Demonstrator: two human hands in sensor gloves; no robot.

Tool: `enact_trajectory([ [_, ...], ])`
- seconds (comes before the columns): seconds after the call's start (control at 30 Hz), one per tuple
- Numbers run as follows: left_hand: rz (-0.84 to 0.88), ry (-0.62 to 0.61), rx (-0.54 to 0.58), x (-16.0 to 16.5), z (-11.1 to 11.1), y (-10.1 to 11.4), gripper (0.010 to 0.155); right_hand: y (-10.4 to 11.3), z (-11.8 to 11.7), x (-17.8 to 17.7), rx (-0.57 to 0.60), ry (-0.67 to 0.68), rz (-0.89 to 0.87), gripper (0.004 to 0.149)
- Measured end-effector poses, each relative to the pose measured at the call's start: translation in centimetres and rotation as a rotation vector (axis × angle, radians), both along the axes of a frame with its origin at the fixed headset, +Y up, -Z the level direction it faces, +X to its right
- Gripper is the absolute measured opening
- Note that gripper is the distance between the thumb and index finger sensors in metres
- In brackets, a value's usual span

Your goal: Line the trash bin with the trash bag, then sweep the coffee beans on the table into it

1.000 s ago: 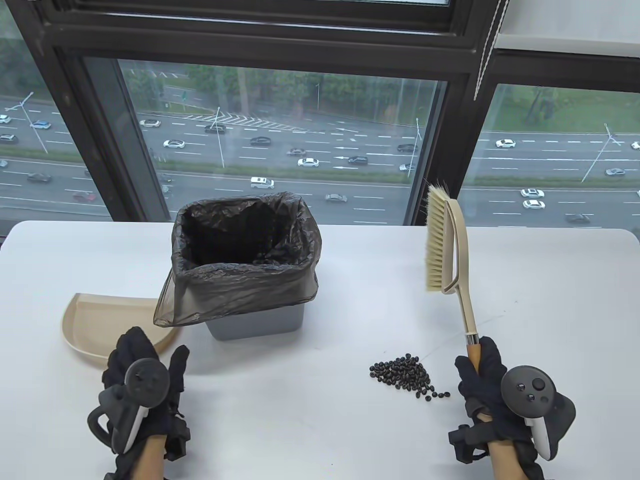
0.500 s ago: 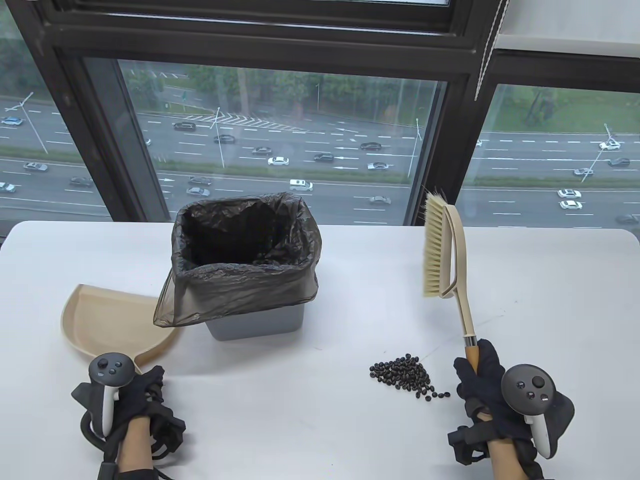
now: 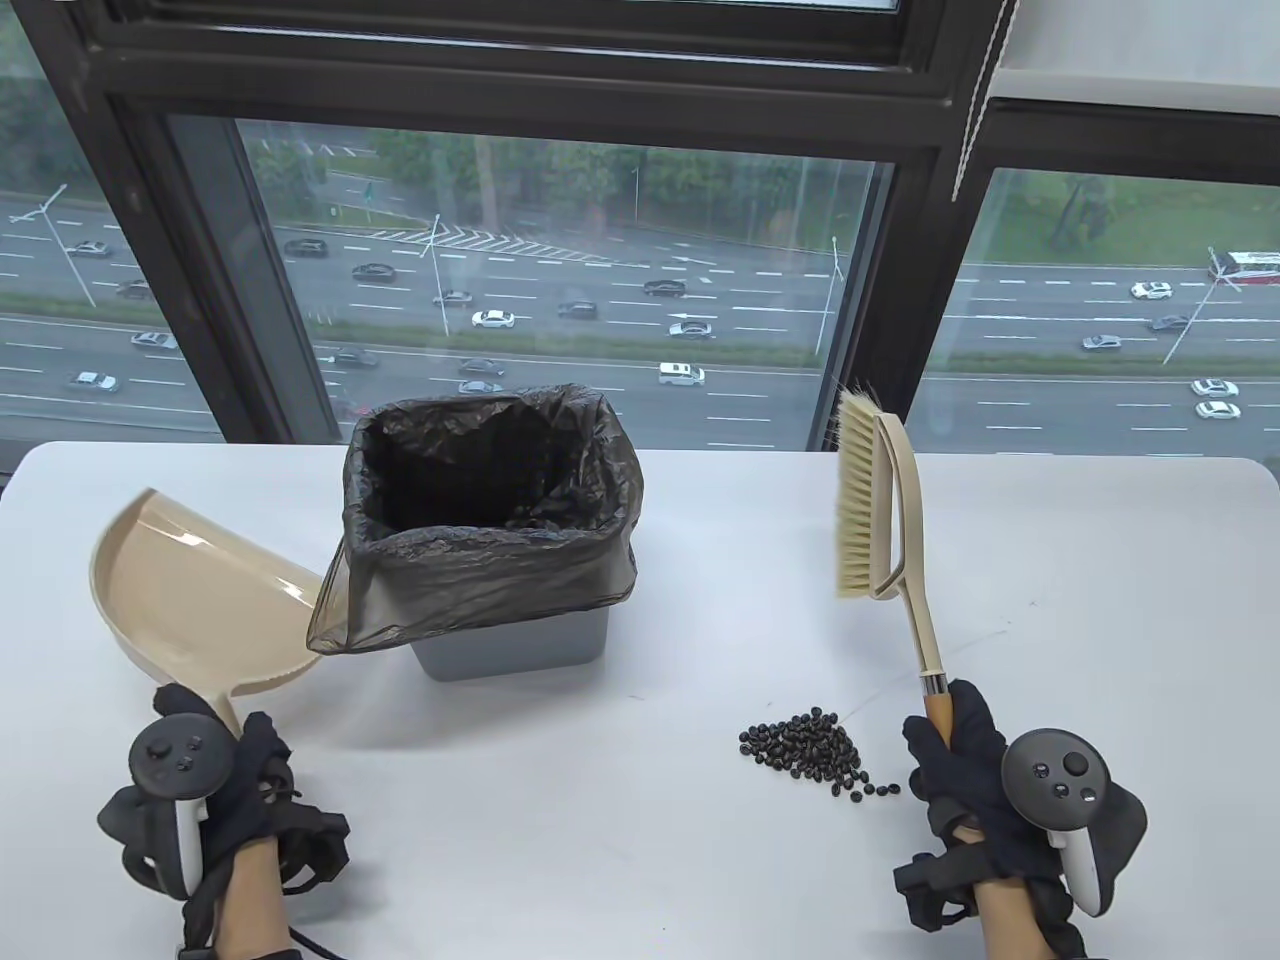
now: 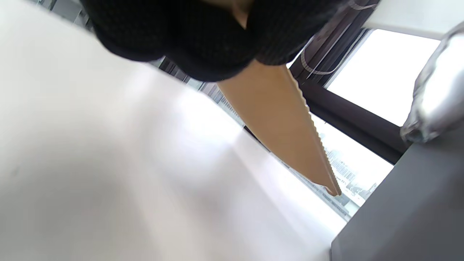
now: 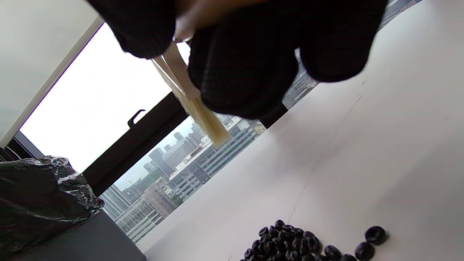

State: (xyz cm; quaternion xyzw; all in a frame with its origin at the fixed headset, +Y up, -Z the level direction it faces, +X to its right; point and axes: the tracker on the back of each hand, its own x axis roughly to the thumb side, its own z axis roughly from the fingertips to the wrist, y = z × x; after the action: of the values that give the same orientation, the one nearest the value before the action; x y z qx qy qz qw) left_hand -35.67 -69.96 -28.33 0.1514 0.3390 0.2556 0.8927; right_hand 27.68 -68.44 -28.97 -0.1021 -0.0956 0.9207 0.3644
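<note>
A grey trash bin [image 3: 510, 650] lined with a dark trash bag [image 3: 490, 530] stands on the white table [image 3: 620, 860] left of centre. A pile of dark coffee beans [image 3: 812, 750] lies to the right front, also seen in the right wrist view as beans [image 5: 290, 243]. My left hand [image 3: 240, 770] grips the handle of a beige dustpan [image 3: 180, 600], lifted and tilted up left of the bin; the dustpan [image 4: 282, 123] shows its underside at the left wrist. My right hand [image 3: 955, 750] grips the wooden handle of a beige brush [image 3: 880, 510], held upright right of the beans.
Behind the table's far edge runs a large window with dark frames [image 3: 900, 250]. The bin's grey wall [image 4: 406, 217] is close on the right in the left wrist view. A blind cord [image 3: 975, 90] hangs at the upper right.
My left hand took hold of the dustpan's handle and raised and tilted the pan up from the table. The brush leaned slightly leftward in my right hand.
</note>
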Motion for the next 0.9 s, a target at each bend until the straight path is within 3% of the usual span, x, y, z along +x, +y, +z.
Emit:
enact_trajectory([
  [0.1,-0.268,0.015,0.016,0.9,1.3,2.7,0.081,0.0,0.0,0.0,0.002,0.006,0.0,0.065],
  [0.5,-0.416,0.037,0.364,3.5,5.9,10.2,0.08,0.0,0.1,-0.4,0.008,0.023,0.017,0.066],
  [0.73,-0.407,-0.174,0.655,6.9,9.9,15.9,0.079,0.0,0.1,0.0,0.007,0.008,-0.006,0.066],
  [0.9,-0.431,-0.312,0.735,10.2,10.5,17.7,0.076,0.0,0.1,0.2,0.0,0.008,-0.024,0.066],
])
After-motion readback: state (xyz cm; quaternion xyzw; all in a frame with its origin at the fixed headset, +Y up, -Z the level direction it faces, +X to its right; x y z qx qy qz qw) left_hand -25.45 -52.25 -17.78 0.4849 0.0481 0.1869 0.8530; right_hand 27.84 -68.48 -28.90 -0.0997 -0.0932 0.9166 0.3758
